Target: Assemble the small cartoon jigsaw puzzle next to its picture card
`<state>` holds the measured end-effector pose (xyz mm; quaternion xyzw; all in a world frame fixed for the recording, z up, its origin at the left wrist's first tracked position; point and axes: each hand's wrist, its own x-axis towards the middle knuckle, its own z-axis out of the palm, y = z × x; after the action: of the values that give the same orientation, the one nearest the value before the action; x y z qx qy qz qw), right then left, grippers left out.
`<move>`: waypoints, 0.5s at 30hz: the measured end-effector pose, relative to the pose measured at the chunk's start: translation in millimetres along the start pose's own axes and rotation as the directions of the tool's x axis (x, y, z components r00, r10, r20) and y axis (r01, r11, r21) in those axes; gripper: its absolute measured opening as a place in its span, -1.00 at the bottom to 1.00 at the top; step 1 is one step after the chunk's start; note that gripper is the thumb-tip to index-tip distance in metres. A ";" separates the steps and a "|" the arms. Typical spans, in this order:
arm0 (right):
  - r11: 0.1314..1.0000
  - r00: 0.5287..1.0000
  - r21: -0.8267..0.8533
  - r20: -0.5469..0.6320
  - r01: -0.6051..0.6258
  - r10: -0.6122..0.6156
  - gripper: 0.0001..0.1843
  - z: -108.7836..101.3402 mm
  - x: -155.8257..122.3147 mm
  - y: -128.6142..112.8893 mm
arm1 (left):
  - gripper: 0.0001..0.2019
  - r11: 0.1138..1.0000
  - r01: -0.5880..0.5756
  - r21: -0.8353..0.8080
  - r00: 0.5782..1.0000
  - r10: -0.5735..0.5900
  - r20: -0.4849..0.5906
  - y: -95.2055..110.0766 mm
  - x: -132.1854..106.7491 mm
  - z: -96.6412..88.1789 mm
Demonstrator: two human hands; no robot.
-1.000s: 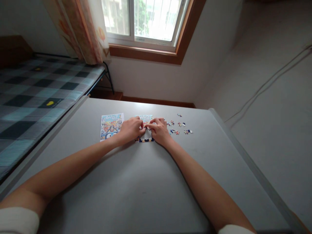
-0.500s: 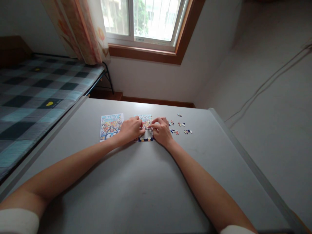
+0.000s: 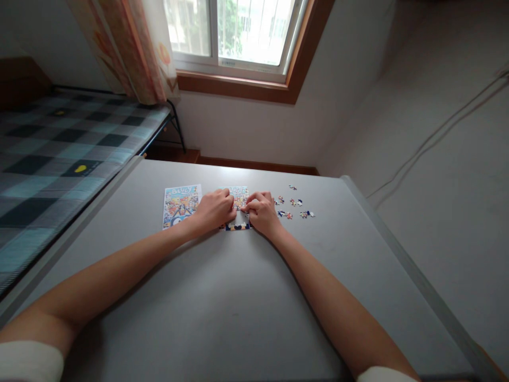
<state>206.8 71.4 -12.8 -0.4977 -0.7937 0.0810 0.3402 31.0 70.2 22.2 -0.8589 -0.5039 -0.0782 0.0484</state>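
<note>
My left hand [image 3: 214, 208] and right hand [image 3: 260, 211] meet fingertip-to-fingertip on the puzzle [image 3: 239, 196] beneath them; whether they pinch anything, I cannot tell. Fitting work, I judge; next needs aligned, gentle pressing

Matt grey table [image 3: 222, 297]; glossy card puzzle [image 3: 239, 195]; wood window frame [image 3: 254, 90].

At the frame's centre, one bare left hand [image 3: 214, 210] and one bare right hand [image 3: 261, 214] are touching one colourful part-built cardboard jigsaw [image 3: 239, 194], with one printed rectangular picture sheet [image 3: 178, 202] lying leftward and roughly nine small loose cardboard pieces [image 3: 295, 202] rightward.
</note>
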 end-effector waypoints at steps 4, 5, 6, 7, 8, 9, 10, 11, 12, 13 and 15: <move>1.000 1.000 0.007 0.000 -0.001 0.001 -0.70 -0.2 0.0 0.0 | -0.73 0.998 -0.045 0.039 0.999 0.047 -0.028 -1.2 0.5 0.5; 1.000 1.000 0.008 0.001 0.001 -0.001 -0.71 -0.3 0.0 0.1 | -0.73 0.997 -0.055 0.047 0.998 0.056 -0.028 -1.5 0.5 0.6; 1.000 1.000 0.009 0.002 0.001 -0.001 -0.71 -0.4 -0.1 0.2 | -0.73 0.997 -0.065 0.052 0.997 0.067 -0.026 -1.7 0.5 0.7; 1.000 1.000 0.009 0.003 0.001 -0.001 -0.71 -0.4 -0.2 0.3 | -0.74 0.996 -0.075 0.054 0.997 0.076 -0.021 -2.0 0.5 0.7; 1.000 1.000 0.008 0.004 0.001 -0.001 -0.71 -0.5 -0.4 0.3 | -0.75 0.995 -0.082 0.053 0.996 0.083 -0.015 -2.3 0.4 0.6; 1.000 1.000 0.009 0.003 0.003 -0.003 -0.71 -0.6 -0.5 0.3 | -0.76 0.995 -0.084 0.049 0.996 0.085 -0.010 -2.7 0.3 0.2; 1.000 1.000 0.010 0.002 0.007 -0.007 -0.71 -0.8 -0.7 0.3 | -0.77 0.996 -0.081 0.038 0.997 0.081 -0.004 -3.3 0.3 -0.5; 1.000 1.000 0.013 0.001 0.013 -0.013 -0.71 -0.9 -0.9 0.2 | -0.79 0.997 -0.071 0.020 0.997 0.071 0.003 -4.1 0.3 -1.5; 1.000 1.000 0.015 0.001 0.019 -0.019 -0.71 -1.0 -1.0 0.1 | -0.80 0.998 -0.055 -0.007 0.998 0.055 0.010 -5.3 0.5 -2.8; 1.000 1.000 0.018 -0.001 0.025 -0.025 -0.71 -1.1 -1.2 0.0 | -0.82 0.999 -0.035 -0.041 0.999 0.035 0.015 -6.9 0.8 -4.3; 0.999 1.000 0.024 -0.002 0.031 -0.031 -0.71 -1.2 -1.3 -0.1 | -0.81 0.994 -0.006 -0.108 1.000 0.007 0.016 -10.9 1.8 -7.0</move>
<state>207.9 70.0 -12.5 -0.4815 -0.7999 0.0849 0.3481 21.7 75.9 29.5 -0.8625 -0.4965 -0.0982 -0.0019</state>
